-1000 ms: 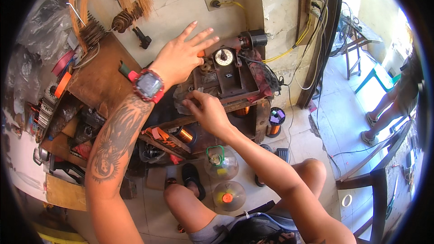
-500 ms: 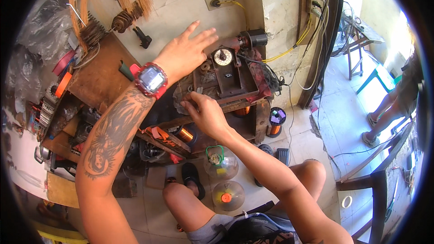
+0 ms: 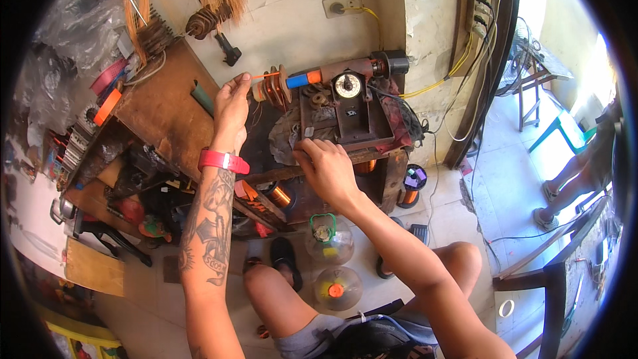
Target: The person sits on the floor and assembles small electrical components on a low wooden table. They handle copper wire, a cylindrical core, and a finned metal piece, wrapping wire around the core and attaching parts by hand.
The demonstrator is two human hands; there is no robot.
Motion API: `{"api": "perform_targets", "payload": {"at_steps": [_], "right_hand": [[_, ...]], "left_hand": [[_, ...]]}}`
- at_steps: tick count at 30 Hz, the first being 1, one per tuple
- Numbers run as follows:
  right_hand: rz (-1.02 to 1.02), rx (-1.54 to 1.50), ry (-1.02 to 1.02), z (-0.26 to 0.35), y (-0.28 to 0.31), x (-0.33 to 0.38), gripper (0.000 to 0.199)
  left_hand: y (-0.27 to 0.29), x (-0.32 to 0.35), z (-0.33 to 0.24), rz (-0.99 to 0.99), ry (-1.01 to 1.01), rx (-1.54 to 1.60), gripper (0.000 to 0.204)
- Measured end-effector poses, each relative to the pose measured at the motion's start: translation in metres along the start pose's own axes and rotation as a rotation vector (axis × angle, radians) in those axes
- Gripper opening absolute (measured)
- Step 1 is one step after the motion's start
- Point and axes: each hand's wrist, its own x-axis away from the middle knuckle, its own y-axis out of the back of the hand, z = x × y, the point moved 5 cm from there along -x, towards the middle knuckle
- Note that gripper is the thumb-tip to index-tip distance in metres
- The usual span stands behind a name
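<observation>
A coil-winding machine (image 3: pixel 372 123) with a round white dial (image 3: pixel 347 85) stands on the wooden bench. From it a shaft wrapped in blue and orange tape (image 3: pixel 304 80) points left to a winding former with several brown discs (image 3: pixel 274 88). My left hand (image 3: pixel 231 108) is left of the former, its fingers pinched on a thin orange strip (image 3: pixel 264 76) that reaches the discs. At the bench's front edge, my right hand (image 3: pixel 325 167) has its fingers curled together beside crumpled clear plastic (image 3: pixel 286 136); whatever they hold is hidden.
Copper wire spools (image 3: pixel 278 195) sit under the bench, another spool (image 3: pixel 412 183) to its right. Two round clear jugs (image 3: pixel 337 288) stand on the floor between my legs, near a foot pedal (image 3: pixel 419 231). Yellow cables (image 3: pixel 438 70) run along the wall. A person's legs (image 3: pixel 565 186) show at right.
My left hand has moved left and down from over the machine, its spread fingers closing on the orange strip. The taped shaft and former are now uncovered. The view has shifted slightly.
</observation>
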Motion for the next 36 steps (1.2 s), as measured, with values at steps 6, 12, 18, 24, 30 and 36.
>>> {"api": "perform_targets", "payload": {"at_steps": [6, 12, 18, 24, 30, 36], "right_hand": [[0.038, 0.058, -0.126, -0.032, 0.017, 0.043, 0.016], [-0.312, -0.130, -0.729, -0.117, 0.076, 0.120, 0.048], [-0.349, -0.688, -0.806, -0.179, 0.094, 0.090, 0.043], [0.065, -0.874, -0.922, -0.175, 0.120, 0.093, 0.023], [0.085, -0.409, -1.000, -0.097, 0.138, 0.129, 0.032], [-0.240, 0.018, -0.056, -0.002, 0.144, -0.014, 0.022]], "left_hand": [[-0.016, 0.021, 0.011, -0.166, -0.273, -0.046, 0.034], [-0.028, 0.037, 0.016, -0.173, -0.523, 0.136, 0.028], [-0.029, 0.041, 0.020, -0.144, -0.559, 0.211, 0.023], [-0.031, 0.045, 0.024, -0.086, -0.624, 0.281, 0.021], [-0.033, 0.049, 0.022, -0.097, -0.644, 0.321, 0.020], [-0.027, 0.049, 0.007, -0.054, -0.489, 0.223, 0.024]]}}
